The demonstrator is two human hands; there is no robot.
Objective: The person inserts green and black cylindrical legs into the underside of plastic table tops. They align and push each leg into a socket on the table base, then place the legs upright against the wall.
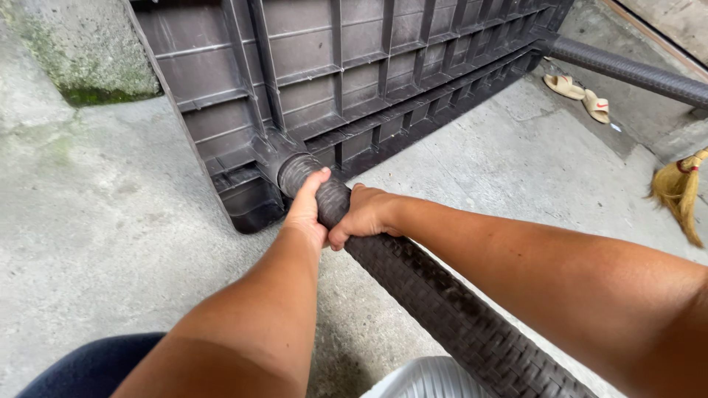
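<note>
A dark brown plastic tabletop (354, 81) lies tipped on its edge on the concrete floor, its ribbed underside facing me. A long round leg with a woven pattern (442, 309) runs from a corner socket (276, 158) toward me. My left hand (308, 210) wraps the leg close to the socket. My right hand (366, 216) grips the same leg just behind it, so the two hands touch. A second woven leg (634, 71) sticks out from the far right corner.
A pair of tan sandals (579, 96) lies on the floor at the back right. A straw broom (682, 188) pokes in at the right edge. A mossy concrete block (81, 51) stands at the upper left. Something pale and ribbed (424, 379) sits at the bottom.
</note>
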